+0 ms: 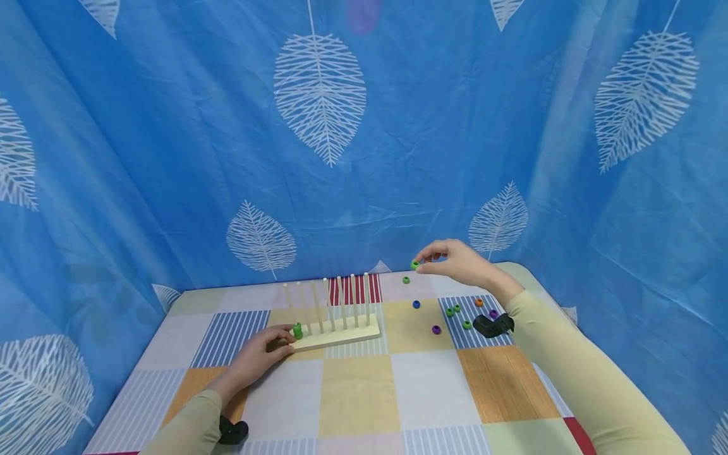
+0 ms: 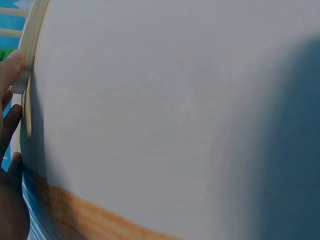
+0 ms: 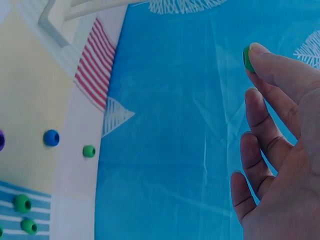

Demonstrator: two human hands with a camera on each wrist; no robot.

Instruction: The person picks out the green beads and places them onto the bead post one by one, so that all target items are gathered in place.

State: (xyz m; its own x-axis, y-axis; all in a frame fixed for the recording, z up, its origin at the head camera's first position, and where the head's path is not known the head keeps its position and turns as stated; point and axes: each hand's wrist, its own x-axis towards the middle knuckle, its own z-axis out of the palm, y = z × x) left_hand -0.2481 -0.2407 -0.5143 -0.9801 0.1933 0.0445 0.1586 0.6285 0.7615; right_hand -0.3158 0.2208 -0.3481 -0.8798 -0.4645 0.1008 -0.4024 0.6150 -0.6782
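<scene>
A pale wooden peg board (image 1: 349, 337) with a row of several upright pegs lies left of the middle of the table. Green beads (image 1: 297, 331) are stacked low on its leftmost peg. My left hand (image 1: 256, 360) grips the board's left end, thumb on the near edge, as the left wrist view also shows. Raised above the far side of the table, my right hand (image 1: 459, 260) pinches a green bead (image 3: 247, 59) between thumb and index finger. The other fingers of that hand are loosely bent.
Loose beads lie right of the board: a blue bead (image 1: 416, 304), purple beads (image 1: 436, 329), an orange bead (image 1: 479, 302) and several green beads (image 1: 467, 325). A patchwork-patterned cloth (image 1: 358, 395) covers the table. Blue curtains (image 1: 398, 158) with white leaves hang behind and at both sides.
</scene>
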